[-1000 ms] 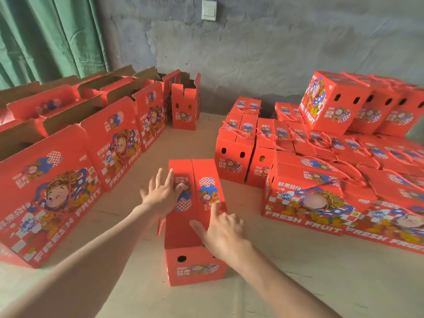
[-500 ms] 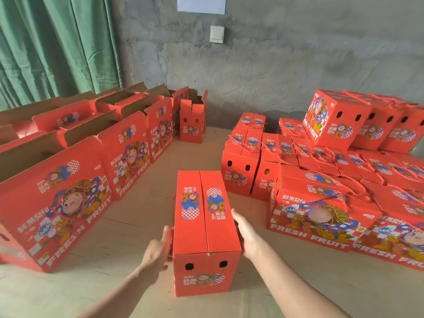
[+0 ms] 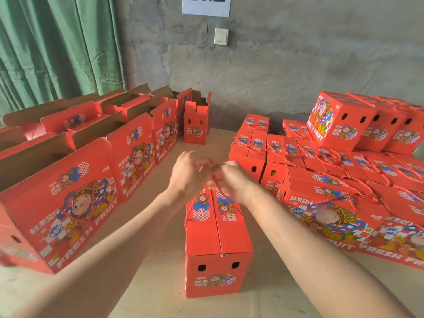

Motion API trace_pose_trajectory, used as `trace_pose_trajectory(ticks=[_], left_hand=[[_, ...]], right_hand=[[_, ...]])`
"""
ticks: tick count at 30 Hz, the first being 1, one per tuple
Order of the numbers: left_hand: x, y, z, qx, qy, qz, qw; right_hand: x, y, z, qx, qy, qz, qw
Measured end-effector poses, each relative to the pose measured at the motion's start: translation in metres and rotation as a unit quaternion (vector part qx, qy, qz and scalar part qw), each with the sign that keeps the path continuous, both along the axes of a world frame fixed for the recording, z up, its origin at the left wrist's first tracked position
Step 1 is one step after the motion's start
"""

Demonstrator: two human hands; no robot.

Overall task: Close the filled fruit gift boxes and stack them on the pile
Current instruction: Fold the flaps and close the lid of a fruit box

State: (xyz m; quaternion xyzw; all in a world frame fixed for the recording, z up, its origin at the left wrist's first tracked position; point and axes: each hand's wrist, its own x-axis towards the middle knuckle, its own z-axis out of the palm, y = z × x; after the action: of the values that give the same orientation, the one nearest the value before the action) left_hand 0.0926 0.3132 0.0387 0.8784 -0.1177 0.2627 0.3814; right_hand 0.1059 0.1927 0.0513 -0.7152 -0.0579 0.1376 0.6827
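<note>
- Centre of the tan surface (image 3: pixel 137 283): one closed red gift box (image 3: pixel 218 244), upright, narrow end with two round holes facing the camera, top flaps meeting along a middle seam.
- Above the box's far end: left hand (image 3: pixel 188 173) and right hand (image 3: pixel 231 180), raised off the lid, very close together.
- Both hands have curled fingers and pinch the red rope handle (image 3: pixel 214 180) between them. Motion blur, so I can't tell the exact finger placing.
- One strand of that rope hangs down the box's left side.
- Right of the box, apart from it: pile of closed boxes (image 3: pixel 321 161) packed in rows, rope handles lying across the tops. The nearest ones lie flat with "FRESH FRUIT" faces up.
- Back right: upper-layer boxes (image 3: pixel 339 120) sit on the pile, hole ends toward the camera.
- Left side: row of open boxes (image 3: pixel 68 198), upright, flaps up, brown cardboard inside showing.
- Far end of that row: another open box (image 3: pixel 197 125), end-on.
- Behind: grey concrete wall (image 3: pixel 298 65), green curtain (image 3: pixel 57 47), white light switch (image 3: pixel 221 36), paper sign (image 3: pixel 206 5) cut by the top edge.
</note>
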Motion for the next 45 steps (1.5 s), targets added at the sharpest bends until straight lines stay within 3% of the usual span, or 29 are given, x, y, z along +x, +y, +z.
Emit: trace_pose_trajectory(ticks=[2, 4, 6, 9, 12, 17, 22, 25, 29, 33, 38, 42, 45], left_hand=[[0.003, 0.004, 0.006, 0.024, 0.022, -0.039, 0.999], [0.004, 0.011, -0.003, -0.039, 0.038, -0.029, 0.998], [0.003, 0.017, -0.026, -0.099, 0.087, 0.035, 0.991], [-0.006, 0.020, -0.069, -0.043, 0.169, 0.022, 0.984], [-0.007, 0.024, -0.082, -0.044, 0.140, -0.005, 0.989], [0.010, 0.028, -0.044, -0.137, 0.061, -0.020, 0.989], [0.022, 0.023, -0.020, -0.175, -0.012, -0.016, 0.984], [0.034, 0.022, -0.026, -0.153, 0.002, -0.004, 0.988], [0.050, 0.032, -0.060, -0.068, 0.137, -0.038, 0.988], [0.052, 0.034, -0.094, -0.011, 0.251, -0.095, 0.963], [0.052, 0.037, -0.114, 0.039, 0.227, -0.144, 0.962], [0.044, 0.038, -0.117, 0.004, 0.212, -0.135, 0.968], [0.039, 0.036, -0.117, 0.022, 0.197, -0.135, 0.971]], right_hand=[[-0.002, -0.001, -0.002, 0.067, 0.053, 0.019, 0.996], [-0.002, -0.004, 0.002, 0.099, 0.090, 0.006, 0.991], [0.001, -0.004, 0.010, 0.099, 0.101, -0.047, 0.989], [0.009, 0.003, 0.025, 0.052, 0.069, -0.121, 0.989], [0.014, 0.009, 0.043, 0.063, 0.041, -0.163, 0.984], [0.016, 0.016, 0.092, 0.063, -0.112, -0.173, 0.977], [0.021, 0.025, 0.121, 0.088, -0.185, -0.197, 0.959], [0.030, 0.028, 0.120, 0.085, -0.161, -0.227, 0.957], [0.041, 0.024, 0.078, 0.015, -0.091, -0.255, 0.962], [0.047, 0.016, 0.035, -0.032, -0.033, -0.263, 0.964], [0.044, 0.015, 0.015, -0.110, -0.057, -0.203, 0.971], [0.028, 0.020, -0.002, -0.241, 0.017, -0.082, 0.967], [0.039, 0.029, 0.011, -0.169, -0.010, -0.193, 0.966]])
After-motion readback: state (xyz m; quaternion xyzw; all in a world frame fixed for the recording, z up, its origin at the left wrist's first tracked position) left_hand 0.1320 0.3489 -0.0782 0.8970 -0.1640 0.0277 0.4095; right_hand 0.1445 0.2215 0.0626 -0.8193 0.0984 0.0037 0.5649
